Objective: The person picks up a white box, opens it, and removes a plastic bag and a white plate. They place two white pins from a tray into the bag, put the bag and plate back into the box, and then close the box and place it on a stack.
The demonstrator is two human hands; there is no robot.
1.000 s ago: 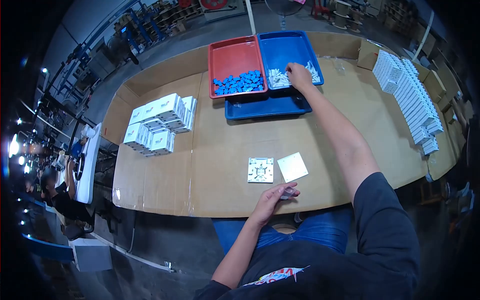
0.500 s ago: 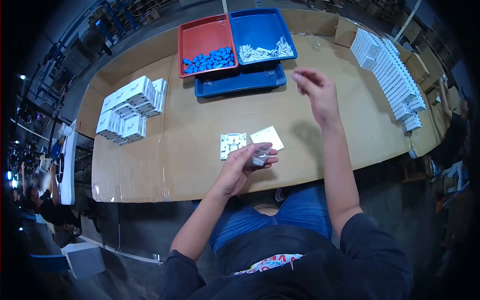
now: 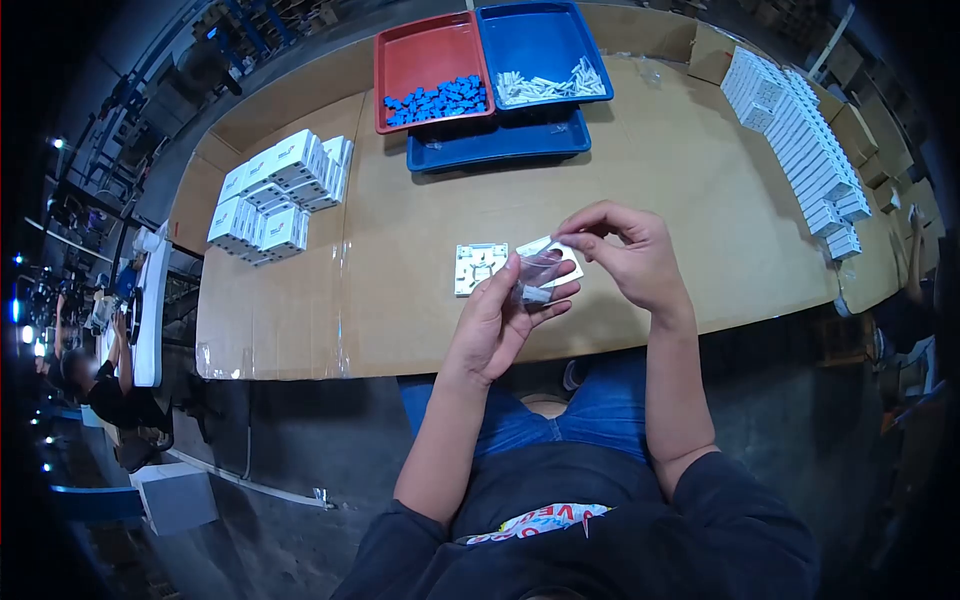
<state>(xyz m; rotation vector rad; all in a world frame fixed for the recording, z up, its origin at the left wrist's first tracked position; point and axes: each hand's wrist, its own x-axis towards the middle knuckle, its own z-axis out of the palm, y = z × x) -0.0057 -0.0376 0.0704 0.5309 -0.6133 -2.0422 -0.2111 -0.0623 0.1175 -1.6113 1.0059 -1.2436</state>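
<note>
Left hand (image 3: 500, 320) is palm up above the near part of the desk (image 3: 420, 330), about midway between its side edges, holding a clear plastic bag (image 3: 538, 275) between thumb and fingers. The bag's long axis slants, its upper end pointing up and right toward the right hand (image 3: 640, 260), its lower end down and left, where small white contents show. The right hand is narrowed, thumb and forefinger brought together beside the bag's upper end; whether they pinch anything cannot be told. Just beyond the left hand, a white patterned plate (image 3: 481, 270) lies nearly square to the near edge, and a plain white plate (image 3: 567, 253), partly hidden by the hands, lies turned at an angle to its right. Toward the far edge, a red tray (image 3: 425, 55) with blue pieces (image 3: 445, 100) stands left of a blue tray (image 3: 535, 40) with white sticks (image 3: 550, 88); a lower blue tray (image 3: 500, 150) shows in front. White box stacks (image 3: 280, 190) stand near the left edge, and a long white row (image 3: 800, 150) runs along the right.
</note>
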